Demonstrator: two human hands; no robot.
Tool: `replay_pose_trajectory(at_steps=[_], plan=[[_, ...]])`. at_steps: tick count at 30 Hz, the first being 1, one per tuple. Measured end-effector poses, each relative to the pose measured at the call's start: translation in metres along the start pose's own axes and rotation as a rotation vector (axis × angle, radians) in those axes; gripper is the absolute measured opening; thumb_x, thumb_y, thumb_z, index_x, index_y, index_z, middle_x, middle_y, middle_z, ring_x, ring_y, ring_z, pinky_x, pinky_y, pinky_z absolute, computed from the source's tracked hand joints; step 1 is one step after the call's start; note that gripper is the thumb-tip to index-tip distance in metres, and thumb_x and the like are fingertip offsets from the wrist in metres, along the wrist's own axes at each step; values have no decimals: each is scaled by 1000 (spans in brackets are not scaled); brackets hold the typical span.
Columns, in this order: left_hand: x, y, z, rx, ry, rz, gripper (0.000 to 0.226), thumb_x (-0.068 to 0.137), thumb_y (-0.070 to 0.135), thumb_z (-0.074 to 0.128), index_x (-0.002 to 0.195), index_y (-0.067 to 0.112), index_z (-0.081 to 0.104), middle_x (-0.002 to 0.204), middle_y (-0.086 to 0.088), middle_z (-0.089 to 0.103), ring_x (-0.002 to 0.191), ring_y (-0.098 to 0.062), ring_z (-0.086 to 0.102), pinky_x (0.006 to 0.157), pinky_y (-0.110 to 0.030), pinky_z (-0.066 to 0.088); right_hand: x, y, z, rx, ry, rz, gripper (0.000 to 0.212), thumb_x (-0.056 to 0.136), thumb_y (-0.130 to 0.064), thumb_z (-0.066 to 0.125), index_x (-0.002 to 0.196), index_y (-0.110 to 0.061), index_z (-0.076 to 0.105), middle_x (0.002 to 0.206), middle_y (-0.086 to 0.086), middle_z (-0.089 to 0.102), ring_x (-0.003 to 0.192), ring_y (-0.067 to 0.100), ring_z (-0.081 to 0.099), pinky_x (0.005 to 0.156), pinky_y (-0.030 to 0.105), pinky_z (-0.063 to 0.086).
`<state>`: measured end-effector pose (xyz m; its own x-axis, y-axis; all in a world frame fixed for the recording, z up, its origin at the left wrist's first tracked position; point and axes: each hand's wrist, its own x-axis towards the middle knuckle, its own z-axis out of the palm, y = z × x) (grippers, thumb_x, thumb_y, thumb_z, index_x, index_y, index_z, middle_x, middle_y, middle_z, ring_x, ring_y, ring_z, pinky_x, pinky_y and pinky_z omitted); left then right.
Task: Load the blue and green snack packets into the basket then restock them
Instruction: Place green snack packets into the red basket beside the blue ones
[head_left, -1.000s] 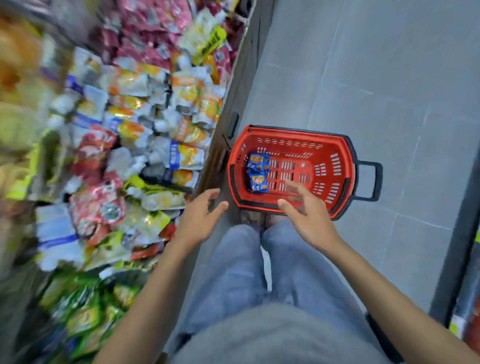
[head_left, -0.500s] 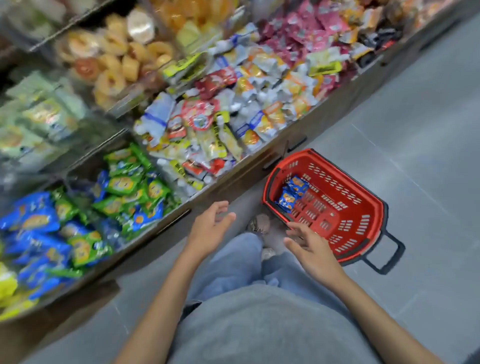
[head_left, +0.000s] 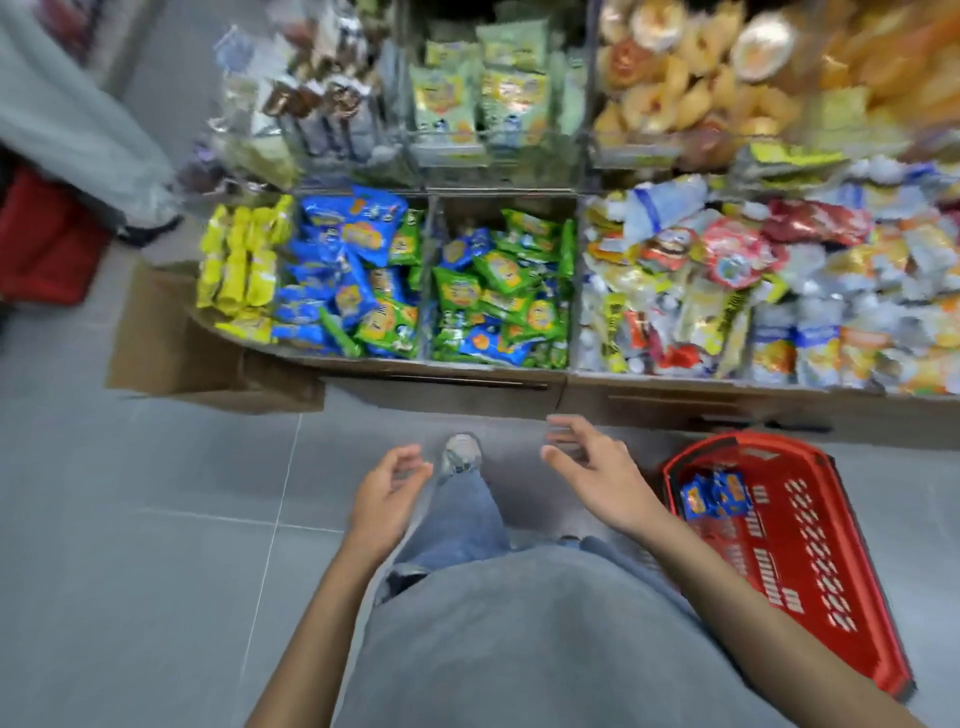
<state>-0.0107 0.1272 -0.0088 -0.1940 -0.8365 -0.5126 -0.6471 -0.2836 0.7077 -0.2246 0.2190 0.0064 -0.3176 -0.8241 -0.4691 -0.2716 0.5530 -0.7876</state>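
A red plastic basket (head_left: 810, 561) sits on the floor at my right, with two blue snack packets (head_left: 714, 496) lying at its near-left end. Straight ahead, the low shelf holds two bins: one mostly blue packets (head_left: 337, 265), one mixed green and blue packets (head_left: 498, 291). My left hand (head_left: 387, 499) hovers in front of me over the floor with loosely curled fingers and holds nothing. My right hand (head_left: 592, 467) is spread open just left of the basket, also holding nothing. Both hands are well short of the shelf.
Yellow packets (head_left: 244, 260) fill the shelf's left end. Assorted snacks (head_left: 753, 291) crowd the bins on the right and the upper tier. A cardboard box (head_left: 171, 343) lies on the floor at the shelf's left corner. Another person's grey garment (head_left: 67, 119) is at far left.
The view swung left from the basket until it faces the shelf, so the basket now sits at my right. Both hands stayed raised and without anything in them.
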Motion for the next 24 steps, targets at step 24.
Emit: replay_pose_trajectory(at_steps=[24], plan=[[259, 111, -54, 261, -339, 113, 31, 94, 32, 53, 123, 21, 54, 108, 9, 58, 90, -7, 56, 76, -23, 39, 295, -66, 33, 539, 474, 869, 72, 83, -48, 62, 131, -1, 37, 87, 3, 48, 69, 23, 61, 76, 41, 54]])
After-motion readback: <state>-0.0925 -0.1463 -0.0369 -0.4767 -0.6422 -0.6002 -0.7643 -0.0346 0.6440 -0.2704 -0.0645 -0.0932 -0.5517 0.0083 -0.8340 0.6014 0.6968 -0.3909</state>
